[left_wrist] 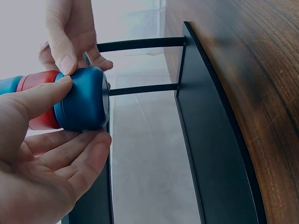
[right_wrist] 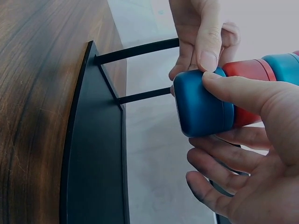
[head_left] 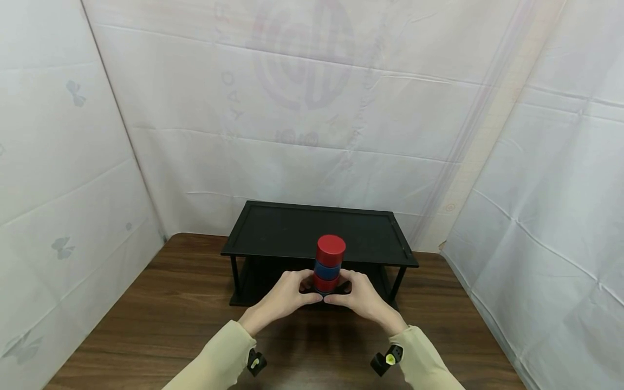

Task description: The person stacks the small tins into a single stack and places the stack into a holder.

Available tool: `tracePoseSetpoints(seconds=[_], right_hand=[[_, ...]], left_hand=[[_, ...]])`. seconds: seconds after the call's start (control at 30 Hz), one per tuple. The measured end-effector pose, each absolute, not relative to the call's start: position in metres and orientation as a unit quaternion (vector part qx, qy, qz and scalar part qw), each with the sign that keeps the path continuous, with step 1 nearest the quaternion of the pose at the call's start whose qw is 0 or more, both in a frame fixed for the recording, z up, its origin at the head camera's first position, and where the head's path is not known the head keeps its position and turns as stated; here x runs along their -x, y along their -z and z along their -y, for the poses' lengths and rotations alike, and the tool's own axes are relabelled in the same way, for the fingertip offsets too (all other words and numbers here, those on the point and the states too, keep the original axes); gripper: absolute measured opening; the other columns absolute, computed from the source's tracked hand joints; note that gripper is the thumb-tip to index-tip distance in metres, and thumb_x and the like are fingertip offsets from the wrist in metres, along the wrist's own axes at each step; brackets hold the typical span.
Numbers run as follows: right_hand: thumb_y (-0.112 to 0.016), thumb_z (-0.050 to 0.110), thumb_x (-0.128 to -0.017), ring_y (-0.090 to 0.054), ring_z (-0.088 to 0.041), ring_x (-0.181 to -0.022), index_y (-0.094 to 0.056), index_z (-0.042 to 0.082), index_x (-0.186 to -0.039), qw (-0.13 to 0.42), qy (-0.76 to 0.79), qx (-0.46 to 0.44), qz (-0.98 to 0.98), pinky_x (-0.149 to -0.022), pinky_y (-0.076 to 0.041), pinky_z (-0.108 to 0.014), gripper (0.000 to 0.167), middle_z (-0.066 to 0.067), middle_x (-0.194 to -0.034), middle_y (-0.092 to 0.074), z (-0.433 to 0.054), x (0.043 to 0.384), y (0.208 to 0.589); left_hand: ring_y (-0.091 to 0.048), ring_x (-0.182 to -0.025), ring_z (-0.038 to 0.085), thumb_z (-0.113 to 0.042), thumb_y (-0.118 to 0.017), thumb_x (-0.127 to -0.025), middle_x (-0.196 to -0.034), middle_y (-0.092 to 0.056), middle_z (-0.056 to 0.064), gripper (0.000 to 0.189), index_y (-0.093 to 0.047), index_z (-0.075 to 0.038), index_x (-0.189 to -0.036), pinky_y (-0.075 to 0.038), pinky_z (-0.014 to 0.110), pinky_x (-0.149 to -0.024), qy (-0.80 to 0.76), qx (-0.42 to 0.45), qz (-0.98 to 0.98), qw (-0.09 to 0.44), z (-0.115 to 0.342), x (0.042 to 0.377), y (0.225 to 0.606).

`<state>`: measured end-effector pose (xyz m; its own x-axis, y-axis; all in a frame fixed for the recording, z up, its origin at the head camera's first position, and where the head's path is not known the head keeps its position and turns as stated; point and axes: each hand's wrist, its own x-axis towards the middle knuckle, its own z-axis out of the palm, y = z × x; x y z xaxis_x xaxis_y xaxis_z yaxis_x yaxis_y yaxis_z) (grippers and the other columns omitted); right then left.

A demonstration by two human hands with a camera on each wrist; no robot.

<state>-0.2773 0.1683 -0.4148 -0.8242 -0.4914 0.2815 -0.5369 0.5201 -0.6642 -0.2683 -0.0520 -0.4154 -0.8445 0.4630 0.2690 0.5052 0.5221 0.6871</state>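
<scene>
A stack of small round metallic tins stands upright between my two hands, in front of the black shelf's upper board. From the top they run as a red tin (head_left: pixel 331 250), a blue tin (head_left: pixel 327 271), another red tin (head_left: pixel 325 283) and a bottom blue tin (left_wrist: pixel 84 100). My left hand (head_left: pixel 287 295) and my right hand (head_left: pixel 361 297) grip the bottom blue tin (right_wrist: pixel 203 102) from both sides. Both thumbs lie on its near side with their tips close together, while the fingers curve around the far side. In the head view the thumbs largely hide that tin.
Behind the hands, a black two-tier shelf (head_left: pixel 292 227) stands on the brown wooden table (head_left: pixel 170 292). Thin posts (head_left: pixel 398 283) join its upper and lower boards. White sheeting (head_left: pixel 302 162) hangs at the back and along both sides.
</scene>
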Motion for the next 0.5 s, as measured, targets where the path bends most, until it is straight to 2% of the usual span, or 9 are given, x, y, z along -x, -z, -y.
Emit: tracePoseSetpoints(seconds=[0.13, 0.5], right_hand=[[-0.077, 0.031, -0.082, -0.063, -0.019, -0.095, -0.063, 0.013, -0.122, 0.028, -0.392, -0.297, 0.870, -0.078, -0.055, -0.039, 0.047, -0.002, -0.104, -0.070, -0.1683, 0.2781, 0.4128], [-0.077, 0.031, -0.082, -0.064, -0.021, -0.096, -0.063, 0.013, -0.122, 0.034, -0.395, -0.306, 0.865, -0.078, -0.055, -0.038, 0.046, -0.003, -0.104, -0.070, -0.1687, 0.2806, 0.4067]], left_hand=[[-0.063, -0.083, 0.009, -0.025, -0.071, -0.088, -0.099, -0.071, 0.004, 0.042, -0.061, -0.006, -0.124, -0.053, 0.024, -0.073, 0.402, 0.280, 0.871, 0.028, 0.0524, 0.2684, 0.4139], [-0.064, -0.084, 0.009, -0.024, -0.071, -0.088, -0.100, -0.071, 0.003, 0.043, -0.060, -0.006, -0.125, -0.053, 0.024, -0.073, 0.400, 0.285, 0.870, 0.036, 0.0536, 0.2702, 0.4072]])
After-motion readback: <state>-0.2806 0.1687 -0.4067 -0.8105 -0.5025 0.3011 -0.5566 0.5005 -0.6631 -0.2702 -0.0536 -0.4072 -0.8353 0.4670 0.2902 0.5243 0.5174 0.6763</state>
